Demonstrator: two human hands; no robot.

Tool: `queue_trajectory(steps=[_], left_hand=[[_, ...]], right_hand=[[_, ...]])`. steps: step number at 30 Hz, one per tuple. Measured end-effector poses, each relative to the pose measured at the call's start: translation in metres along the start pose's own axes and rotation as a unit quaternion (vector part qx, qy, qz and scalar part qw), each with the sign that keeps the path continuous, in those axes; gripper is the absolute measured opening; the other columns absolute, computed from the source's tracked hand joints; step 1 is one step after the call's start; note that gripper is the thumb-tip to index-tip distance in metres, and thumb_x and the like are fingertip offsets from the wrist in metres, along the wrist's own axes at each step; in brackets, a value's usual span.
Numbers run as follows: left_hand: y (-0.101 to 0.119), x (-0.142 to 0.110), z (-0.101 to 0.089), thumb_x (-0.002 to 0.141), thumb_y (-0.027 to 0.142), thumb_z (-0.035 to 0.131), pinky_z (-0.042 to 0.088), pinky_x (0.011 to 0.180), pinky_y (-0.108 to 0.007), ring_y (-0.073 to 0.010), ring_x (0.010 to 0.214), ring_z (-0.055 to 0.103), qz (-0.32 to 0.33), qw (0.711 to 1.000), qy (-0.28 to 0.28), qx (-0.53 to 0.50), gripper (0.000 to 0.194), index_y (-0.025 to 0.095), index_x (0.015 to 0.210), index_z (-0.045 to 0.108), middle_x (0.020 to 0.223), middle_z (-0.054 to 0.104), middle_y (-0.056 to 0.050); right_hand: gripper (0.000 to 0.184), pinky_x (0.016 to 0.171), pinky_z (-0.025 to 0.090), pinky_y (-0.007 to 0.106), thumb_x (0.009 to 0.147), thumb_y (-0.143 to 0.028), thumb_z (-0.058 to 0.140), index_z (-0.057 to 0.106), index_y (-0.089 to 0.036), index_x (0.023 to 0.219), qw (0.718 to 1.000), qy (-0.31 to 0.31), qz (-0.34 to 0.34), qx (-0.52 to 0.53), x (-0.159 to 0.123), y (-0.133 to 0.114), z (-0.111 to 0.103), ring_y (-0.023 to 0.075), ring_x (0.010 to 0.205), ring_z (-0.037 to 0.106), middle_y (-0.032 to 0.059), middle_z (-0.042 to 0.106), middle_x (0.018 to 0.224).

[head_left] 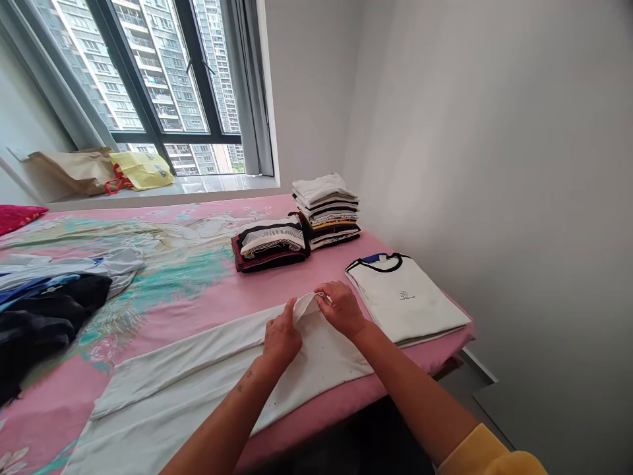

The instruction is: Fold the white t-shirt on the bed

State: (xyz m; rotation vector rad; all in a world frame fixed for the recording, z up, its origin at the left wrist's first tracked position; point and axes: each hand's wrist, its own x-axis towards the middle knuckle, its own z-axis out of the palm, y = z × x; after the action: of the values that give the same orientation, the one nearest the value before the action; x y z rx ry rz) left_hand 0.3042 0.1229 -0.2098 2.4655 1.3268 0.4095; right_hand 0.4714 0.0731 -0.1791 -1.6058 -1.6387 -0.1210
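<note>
A long white garment lies stretched out along the near edge of the bed, with a fold running down its length. My left hand is closed on its upper edge near the right end, thumb raised along the cloth. A short way to the right, my right hand pinches the same edge between thumb and fingers. The cloth is lifted slightly in a small peak between both hands. Just beyond my right hand lies a folded white T-shirt with a dark neckband, on top of other folded cloth.
A tall stack of folded clothes and a lower folded pile sit toward the far side. Loose dark clothes are heaped at left on the pink patterned bedsheet. Paper bags rest on the windowsill; a wall borders the right.
</note>
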Motion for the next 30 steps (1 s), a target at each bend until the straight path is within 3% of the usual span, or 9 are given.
queue_trajectory(steps=[4,7,9,12,15,18,21,25,30], left_hand=[[-0.013,0.006,-0.012,0.069,0.011,0.046,0.039,0.086,-0.039,-0.0269,0.101,0.058,0.014,0.999,-0.028,0.012,0.057,0.025,0.123,0.05,0.11,0.065,-0.009],[-0.006,0.011,-0.017,0.061,0.03,0.065,0.036,0.091,-0.043,-0.0313,0.112,0.05,0.031,0.999,0.015,-0.02,0.077,0.023,0.134,0.04,0.121,0.057,-0.012],[0.005,0.016,-0.014,0.056,0.035,0.071,0.036,0.093,-0.041,-0.0301,0.113,0.049,0.043,0.99,0.051,-0.123,0.079,0.024,0.129,0.045,0.121,0.057,-0.011],[0.019,0.024,-0.003,0.064,0.043,0.066,0.043,0.077,-0.033,-0.0232,0.087,0.058,-0.035,0.937,0.046,-0.344,0.031,0.022,0.087,0.065,0.083,0.065,-0.003],[0.021,0.029,0.005,0.07,0.057,0.055,0.042,0.053,-0.027,-0.0163,0.057,0.054,-0.112,0.883,0.01,-0.455,0.038,0.019,0.068,0.059,0.056,0.054,0.001],[0.016,0.032,0.003,0.069,0.06,0.054,0.041,0.048,-0.025,-0.0137,0.051,0.053,-0.12,0.852,-0.007,-0.509,0.042,0.018,0.075,0.058,0.056,0.055,0.002],[0.014,0.034,-0.002,0.066,0.057,0.06,0.041,0.048,-0.024,-0.0126,0.05,0.052,-0.116,0.837,-0.019,-0.535,0.04,0.018,0.073,0.059,0.056,0.056,0.002],[0.013,0.031,0.006,0.069,0.046,0.063,0.049,0.069,-0.028,-0.0188,0.077,0.063,-0.052,0.874,-0.009,-0.482,0.028,0.019,0.072,0.065,0.082,0.068,-0.003],[0.001,0.011,0.044,0.077,0.029,0.055,0.037,0.103,-0.039,-0.0231,0.119,0.05,0.071,0.948,0.007,-0.312,0.018,0.024,0.087,0.07,0.124,0.059,-0.006]], right_hand=[[0.013,0.08,0.04,0.033,0.081,-0.02,0.055,0.061,-0.022,0.093,1.0,0.0,0.001,0.02,0.005,0.006,-0.004,0.0183,0.085,0.055,0.0025,0.066,0.09],[0.014,0.08,0.041,0.033,0.081,-0.02,0.056,0.061,-0.022,0.093,1.0,-0.004,0.004,0.029,0.007,0.004,-0.002,0.0181,0.084,0.056,0.0025,0.066,0.09],[0.014,0.081,0.041,0.033,0.08,-0.018,0.055,0.061,-0.022,0.093,0.999,-0.011,-0.006,0.034,0.008,0.0,0.0,0.018,0.084,0.056,0.0025,0.065,0.09],[0.017,0.083,0.041,0.034,0.081,-0.021,0.054,0.058,-0.02,0.098,0.999,0.01,-0.02,0.038,0.003,-0.004,0.0,0.0189,0.088,0.055,0.0046,0.063,0.094],[0.012,0.076,0.044,0.033,0.085,-0.029,0.051,0.056,-0.019,0.089,0.999,0.021,0.015,0.028,-0.014,0.002,-0.004,0.0191,0.083,0.054,0.0059,0.061,0.086],[0.015,0.073,0.046,0.031,0.088,-0.027,0.045,0.058,-0.02,0.083,0.996,-0.092,0.005,0.021,-0.038,0.015,-0.006,0.0181,0.08,0.056,0.0044,0.062,0.081],[0.024,0.09,0.044,0.037,0.088,-0.023,0.042,0.058,-0.02,0.106,0.975,-0.206,-0.08,0.016,-0.05,0.024,0.002,0.021,0.103,0.056,0.0071,0.063,0.108],[0.042,0.102,0.035,0.044,0.085,-0.024,0.047,0.048,-0.019,0.126,0.958,-0.245,-0.148,0.003,-0.04,0.034,0.03,0.0244,0.121,0.045,0.0094,0.052,0.13],[0.044,0.105,0.031,0.042,0.078,-0.029,0.058,0.054,-0.025,0.121,0.969,-0.233,-0.075,-0.024,-0.021,0.075,0.049,0.0227,0.119,0.046,0.006,0.057,0.124]])
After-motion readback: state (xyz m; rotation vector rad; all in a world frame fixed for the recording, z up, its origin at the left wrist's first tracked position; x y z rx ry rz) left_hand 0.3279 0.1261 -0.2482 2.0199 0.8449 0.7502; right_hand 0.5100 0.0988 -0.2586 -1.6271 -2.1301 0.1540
